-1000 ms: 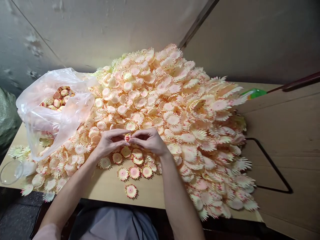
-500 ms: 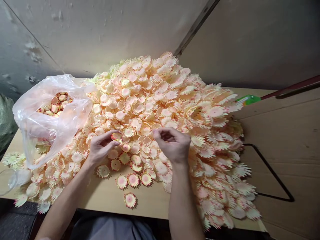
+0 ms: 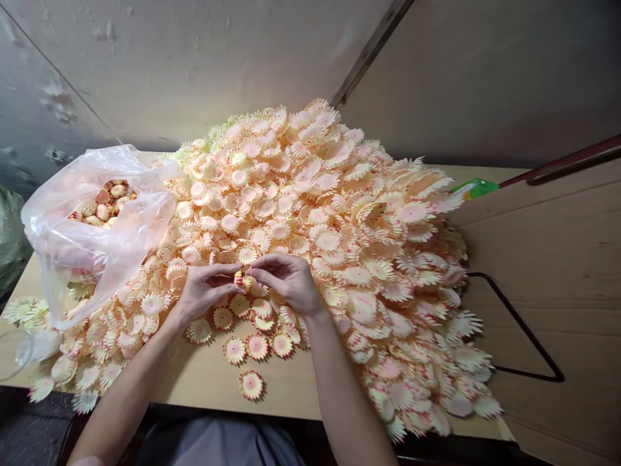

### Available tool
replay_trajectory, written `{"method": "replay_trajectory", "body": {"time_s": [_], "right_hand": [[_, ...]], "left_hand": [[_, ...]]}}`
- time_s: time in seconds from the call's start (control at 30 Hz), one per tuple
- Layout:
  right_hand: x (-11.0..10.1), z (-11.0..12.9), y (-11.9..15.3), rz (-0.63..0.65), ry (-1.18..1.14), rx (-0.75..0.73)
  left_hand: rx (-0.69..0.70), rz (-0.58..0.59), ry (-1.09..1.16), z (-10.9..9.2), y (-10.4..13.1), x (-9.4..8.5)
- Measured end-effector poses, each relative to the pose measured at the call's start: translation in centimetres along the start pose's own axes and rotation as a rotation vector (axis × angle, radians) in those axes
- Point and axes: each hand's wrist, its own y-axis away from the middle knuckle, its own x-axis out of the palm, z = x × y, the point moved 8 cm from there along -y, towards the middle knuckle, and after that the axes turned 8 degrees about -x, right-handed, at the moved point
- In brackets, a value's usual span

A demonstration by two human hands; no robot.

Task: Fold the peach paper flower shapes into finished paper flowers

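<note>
Head camera view, looking down over a table (image 3: pixel 291 388) heaped with pale peach paper flowers (image 3: pixel 339 213): the left hand (image 3: pixel 204 291) and right hand (image 3: pixel 288 281) meet fingertip to fingertip, both pinched on one small folded flower piece (image 3: pixel 239 279) held just above the near edge of the heap. The piece sits squarely between the two hands, at the thumb tips of each, neither hand nearer than the other; it is too small to tell how its long axis runs. Just below the hands lie a few loose flat flowers (image 3: pixel 257 346), with a single one (image 3: pixel 251 384) nearer the person. Off beyond the left hand, a clear plastic bag (image 3: pixel 97 233) holds more rolled pieces. Well out past the right hand, a black wire loop (image 3: pixel 528 336) rests on cardboard, and a green-tipped stick (image 3: pixel 478 188) pokes in from the far side.

Half a second earlier the hands are apart, the left alone gripping a piece while the right reaches into the heap; now they are closed together on it.
</note>
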Motion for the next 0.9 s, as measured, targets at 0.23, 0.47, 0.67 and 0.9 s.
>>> {"method": "replay_trajectory", "body": {"time_s": [0.23, 0.47, 0.67, 0.9], "right_hand": [[0.8, -1.8, 0.3, 0.107, -0.112, 0.122], [1.1, -1.6, 0.5, 0.093, -0.16, 0.17], [1.3, -1.7, 0.6, 0.128, -0.178, 0.167], [1.3, -1.7, 0.5, 0.127, -0.198, 0.157]], "left_hand": [[0.026, 0.02, -0.113, 0.1, -0.1, 0.3], [-0.028, 0.049, -0.075, 0.8, -0.3, 0.3], [0.02, 0.025, -0.147, -0.3, -0.2, 0.2], [-0.018, 0.023, -0.133, -0.4, -0.2, 0.3]]}}
